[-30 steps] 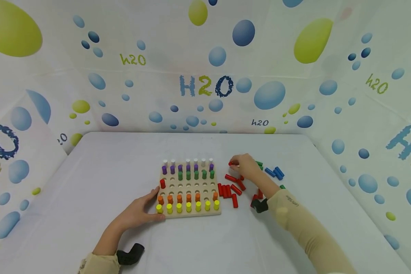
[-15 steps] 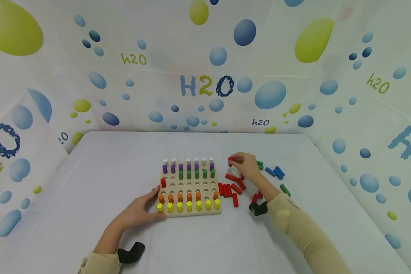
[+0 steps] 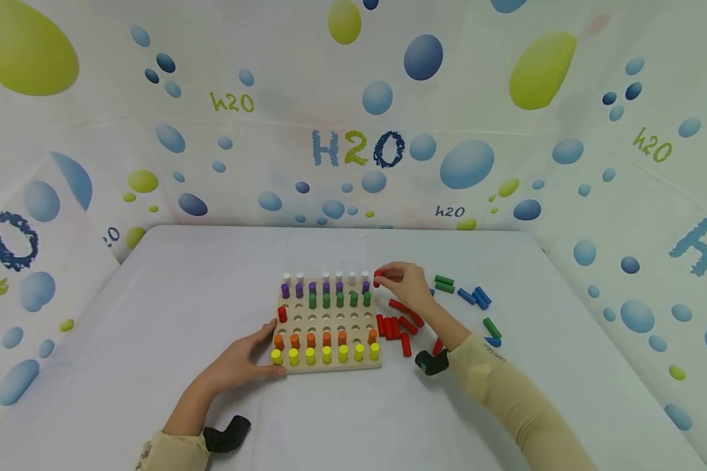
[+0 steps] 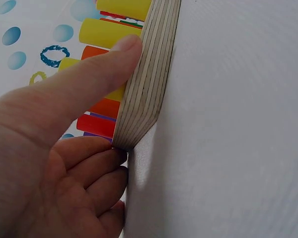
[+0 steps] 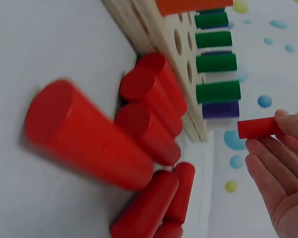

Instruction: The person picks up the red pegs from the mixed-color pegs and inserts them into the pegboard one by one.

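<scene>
A wooden pegboard [image 3: 332, 370] lies on the table, with coloured pegs standing in rows. My left hand [image 3: 238, 363] grips its near left corner: in the left wrist view the thumb [image 4: 97, 72] lies on the layered edge and the fingers curl beside the corner. My right hand [image 3: 406, 286] pinches a red peg [image 5: 258, 128] between thumb and fingertips, raised just off the board's far right corner. One red peg [image 3: 282, 314] stands at the left end of an otherwise bare row. Behind it are green, purple and white rows; nearer are orange and yellow ones.
Several loose red pegs [image 3: 406, 345] lie right of the board, some close against its side. Farther right are green pegs [image 3: 444, 279] and blue pegs [image 3: 481, 297]. A white cloth [image 3: 153, 294] covers the table, and a printed curtain [image 3: 271, 98] hangs behind.
My right hand has lifted the red peg upright and moved left with it toward the board's far right corner. My left hand stays at the board's corner.
</scene>
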Motion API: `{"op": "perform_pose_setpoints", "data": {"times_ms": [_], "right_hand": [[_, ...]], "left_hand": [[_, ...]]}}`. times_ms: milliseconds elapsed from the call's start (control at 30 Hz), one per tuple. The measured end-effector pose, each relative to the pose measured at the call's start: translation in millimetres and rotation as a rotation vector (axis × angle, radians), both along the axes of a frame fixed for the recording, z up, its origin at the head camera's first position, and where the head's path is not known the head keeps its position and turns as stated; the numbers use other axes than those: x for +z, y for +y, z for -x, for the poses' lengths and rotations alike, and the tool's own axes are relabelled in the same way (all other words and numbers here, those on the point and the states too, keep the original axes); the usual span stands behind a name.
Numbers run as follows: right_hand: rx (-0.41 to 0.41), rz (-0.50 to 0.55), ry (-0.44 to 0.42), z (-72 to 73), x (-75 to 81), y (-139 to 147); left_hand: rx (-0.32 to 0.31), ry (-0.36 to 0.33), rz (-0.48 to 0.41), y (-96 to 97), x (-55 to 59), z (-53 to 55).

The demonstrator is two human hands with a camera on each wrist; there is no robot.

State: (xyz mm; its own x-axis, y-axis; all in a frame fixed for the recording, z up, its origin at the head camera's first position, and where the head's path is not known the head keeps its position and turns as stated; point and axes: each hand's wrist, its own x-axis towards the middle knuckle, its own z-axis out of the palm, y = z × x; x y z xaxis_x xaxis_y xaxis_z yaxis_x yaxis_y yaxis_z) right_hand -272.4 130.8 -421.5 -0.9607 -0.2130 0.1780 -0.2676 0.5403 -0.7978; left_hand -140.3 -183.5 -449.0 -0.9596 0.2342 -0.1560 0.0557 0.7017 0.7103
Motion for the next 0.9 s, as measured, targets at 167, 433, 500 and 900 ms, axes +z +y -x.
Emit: {"op": "perform_pose_setpoints", "data": {"times_ms": [167, 433, 500, 900], "right_hand": [[0.051, 0.021, 0.041, -3.1, 3.3, -14], [0.129, 0.064, 0.017, -8.3, 8.0, -39], [0.147, 0.065, 0.015, -10.1, 8.8, -46], [0.25, 0.041, 0.007, -24.7, 7.8, -87]], "left_hand": [[-0.002, 0.007, 0.006, -1.2, -2.4, 0.8], [-0.007, 0.007, -0.005, -2.1, -3.4, 1.0], [-0.006, 0.005, -0.006, -2.0, -2.8, 1.1], [-0.005, 0.011, 0.0, -2.5, -3.2, 1.3]]}}
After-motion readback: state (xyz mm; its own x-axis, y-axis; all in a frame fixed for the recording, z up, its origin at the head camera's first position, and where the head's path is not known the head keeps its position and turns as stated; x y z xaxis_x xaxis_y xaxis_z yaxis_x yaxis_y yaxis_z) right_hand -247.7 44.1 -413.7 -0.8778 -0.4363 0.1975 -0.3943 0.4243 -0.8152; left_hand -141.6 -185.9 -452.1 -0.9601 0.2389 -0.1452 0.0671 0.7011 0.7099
